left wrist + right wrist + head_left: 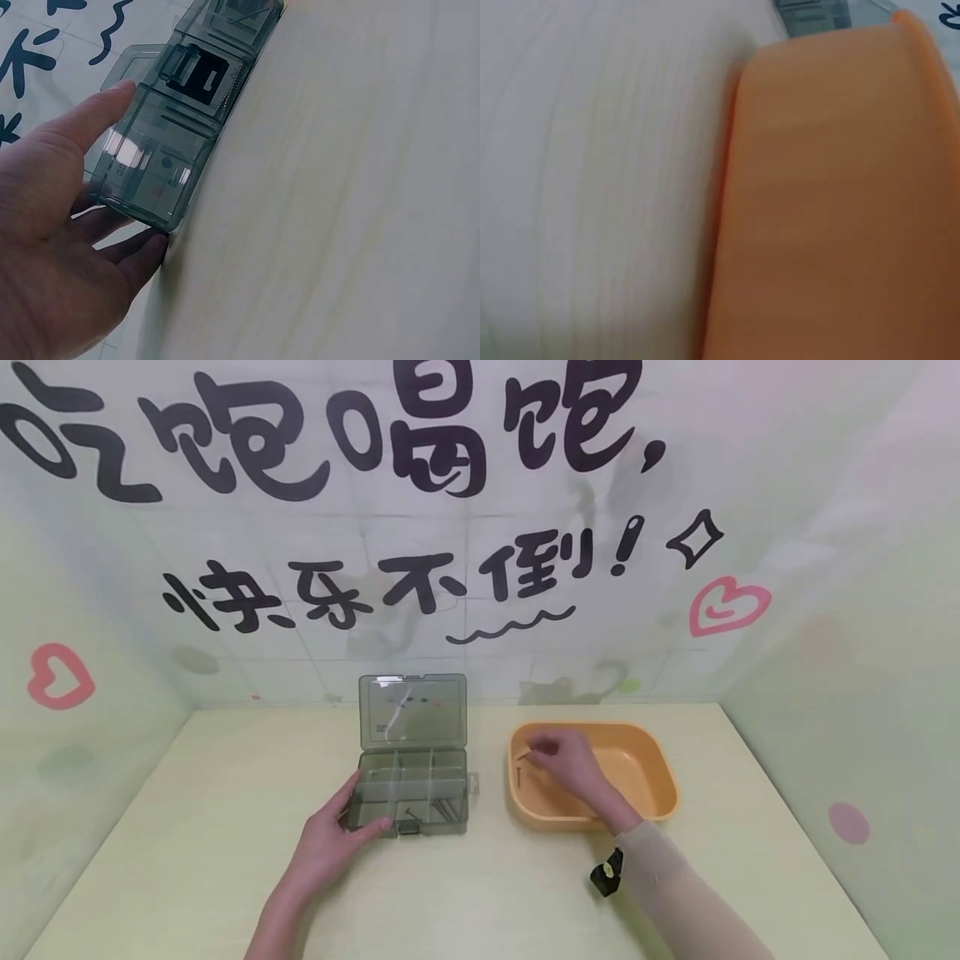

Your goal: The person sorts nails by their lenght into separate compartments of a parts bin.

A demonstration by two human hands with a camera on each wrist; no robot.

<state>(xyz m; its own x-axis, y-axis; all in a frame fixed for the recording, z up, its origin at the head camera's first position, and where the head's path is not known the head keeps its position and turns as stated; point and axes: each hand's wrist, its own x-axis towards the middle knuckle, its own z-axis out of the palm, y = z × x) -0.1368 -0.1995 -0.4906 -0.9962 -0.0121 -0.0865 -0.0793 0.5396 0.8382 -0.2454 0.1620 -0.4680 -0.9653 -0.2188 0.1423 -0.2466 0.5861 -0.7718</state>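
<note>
A grey translucent compartment box (412, 789) stands on the table with its lid (412, 714) raised. My left hand (326, 847) grips its front left corner, the thumb on the front wall and the fingers around the left side, as the left wrist view also shows. Several screws (445, 810) lie in the front right of the box. Inside the orange tray (585, 822), my right hand (573, 768) pinches a small screw (524, 757) near the left wall. Another screw (518, 777) is just below it. In the right wrist view the tray's wall (840, 187) hides that hand.
A pale wood table (465, 893) carries both containers, the tray to the right of the box. Printed walls (840, 652) enclose the table at the back and both sides. A black wrist device (607, 872) sits by the right sleeve, beyond the tray's front edge.
</note>
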